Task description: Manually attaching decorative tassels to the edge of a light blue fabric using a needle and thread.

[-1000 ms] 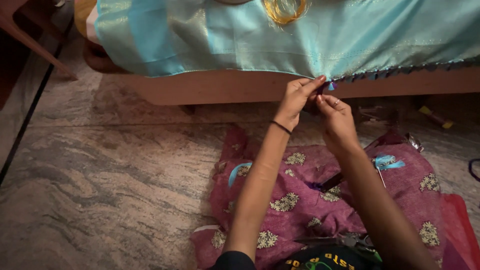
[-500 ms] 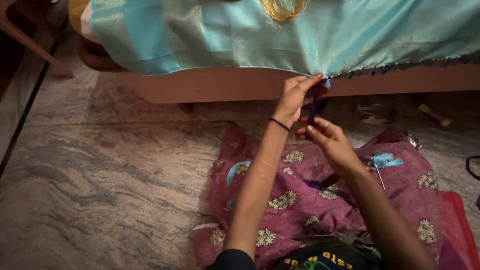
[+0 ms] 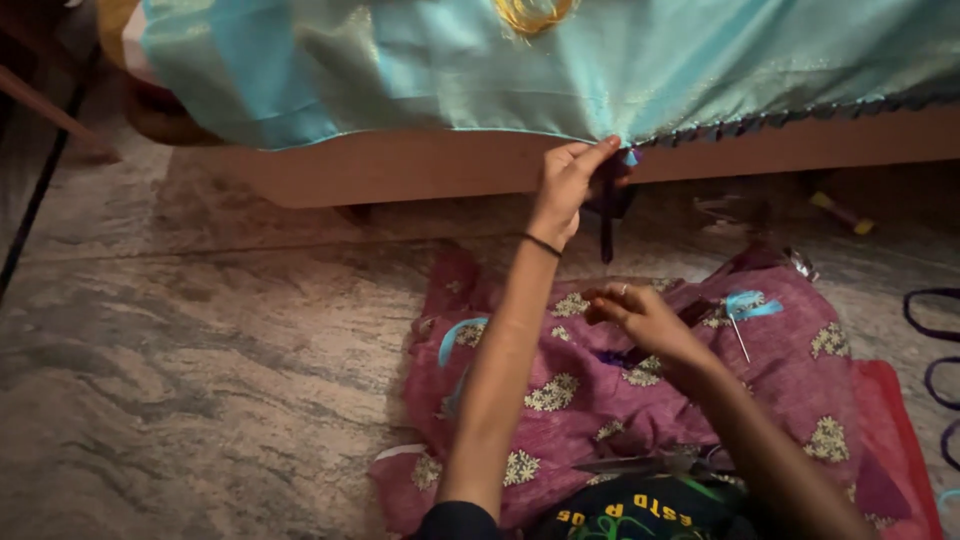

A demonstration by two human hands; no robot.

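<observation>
A light blue silky cloth (image 3: 480,70) hangs over the edge of a wooden bed frame (image 3: 400,175). My left hand (image 3: 570,180) is raised and pinches the cloth's lower hem, where a dark tassel (image 3: 607,215) dangles below the fingers. My right hand (image 3: 635,315) is lower, over the pink flowered fabric (image 3: 600,390) across my lap, with its fingertips pinched together; whether they hold a thread or needle is too small to tell. A row of dark tassels (image 3: 780,120) trims the hem to the right of my left hand.
A marbled stone floor (image 3: 200,360) spreads to the left. Scissors (image 3: 650,463) lie on the pink fabric near my body. Blue thread and a pin (image 3: 745,310) rest on the fabric at right. Dark cords (image 3: 935,350) lie at the far right edge.
My right hand has dropped from the hem beside my left hand down to the pink fabric. The left hand stays pinched on the hem.
</observation>
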